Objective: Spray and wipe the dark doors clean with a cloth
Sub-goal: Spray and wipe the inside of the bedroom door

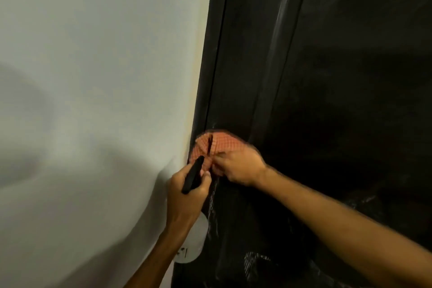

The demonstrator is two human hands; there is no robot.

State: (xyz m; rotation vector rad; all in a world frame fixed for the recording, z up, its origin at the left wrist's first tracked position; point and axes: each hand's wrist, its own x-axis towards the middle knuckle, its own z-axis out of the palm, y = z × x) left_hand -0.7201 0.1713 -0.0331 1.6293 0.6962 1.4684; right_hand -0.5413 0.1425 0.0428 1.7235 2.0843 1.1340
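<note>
Orange checked cloth [219,142] is bunched against the dark door [327,77], low on its left edge. The right hand [238,166] grips it with curled fingers. Just beside it, the left hand [187,199] is wrapped around a white spray bottle [196,236] with a black nozzle [192,175]. A pale wall [93,77] lies to the left.

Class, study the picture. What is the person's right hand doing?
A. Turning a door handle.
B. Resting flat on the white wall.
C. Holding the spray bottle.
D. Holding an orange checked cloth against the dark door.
D: the right hand grips the orange checked cloth against the dark door at its left edge, while the left hand holds the spray bottle.
</note>
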